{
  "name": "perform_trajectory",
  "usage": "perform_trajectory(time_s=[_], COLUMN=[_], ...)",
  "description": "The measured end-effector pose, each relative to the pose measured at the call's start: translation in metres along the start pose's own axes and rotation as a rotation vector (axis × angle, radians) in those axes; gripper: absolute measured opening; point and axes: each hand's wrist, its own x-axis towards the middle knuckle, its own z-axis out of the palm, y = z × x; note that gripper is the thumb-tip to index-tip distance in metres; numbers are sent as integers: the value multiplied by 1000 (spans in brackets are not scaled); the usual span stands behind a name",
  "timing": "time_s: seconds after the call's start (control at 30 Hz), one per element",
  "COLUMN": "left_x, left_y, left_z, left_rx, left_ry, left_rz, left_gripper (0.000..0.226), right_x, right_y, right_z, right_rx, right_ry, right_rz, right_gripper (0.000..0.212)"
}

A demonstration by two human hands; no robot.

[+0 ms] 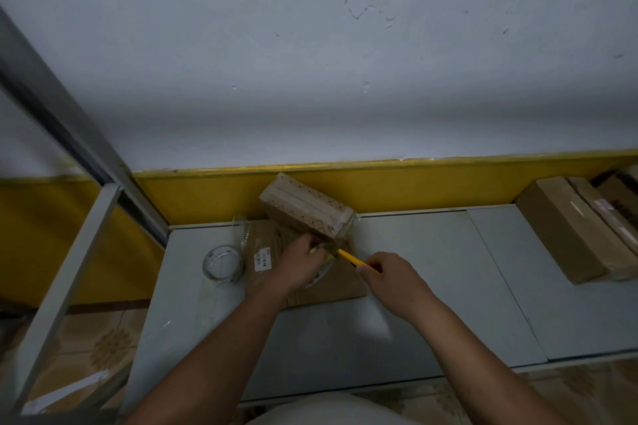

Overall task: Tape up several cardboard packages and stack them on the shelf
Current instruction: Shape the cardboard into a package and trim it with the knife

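Small taped box (305, 209) tilted atop flat cardboard package (331, 286) on grey shelf board (431, 269), just ahead of both hands; long axis running far-left to near-right, near end dipping toward left hand (297, 264). Left hand nearer, at that end, grip hidden. Right hand (393, 276) curled round yellow utility knife (348, 257), tip aimed there.

Dim, grey-blue and grainy throughout. The wall (310, 45) is palest toward the top, and a broad, soft shadow band crosses it at mid-frame, just above the yellow strip (431, 183). A pale sheen sits on the shelf (448, 269) at lower centre. Wide-angle bending tilts the post (69, 121) at left and bows the strip. Fine detail is soft, and the lower left corner is darkest.
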Motion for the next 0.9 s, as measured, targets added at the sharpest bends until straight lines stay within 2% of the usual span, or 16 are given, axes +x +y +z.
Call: perform_trajectory(time_s=[0.13, 0.3, 0.43, 0.67, 0.8, 0.9], left_x=[0, -3, -3, -5, -6, -11], left_y=[1, 4, 3, 7, 8, 12], left_z=[0, -1, 2, 4, 5, 1], left_rx=[25, 30, 38, 70, 110, 99], left_ry=[-4, -4, 9, 52, 65, 46], left_rz=[-1, -35, -31, -30, -12, 8], left_gripper=[21, 39, 33, 41, 37, 57], right_x=[11, 3, 1, -5, 2, 5], right_y=[-19, -8, -15, -29, -42, -39], right_z=[-1, -11, -11, -15, -14, -19], right_rx=[-57, -45, -64, -228, -276, -289], right_ry=[-14, -39, -40, -58, -102, -118], right_rz=[2, 38, 37, 47, 45, 56], right_gripper=[31, 27, 29, 31, 30, 28])
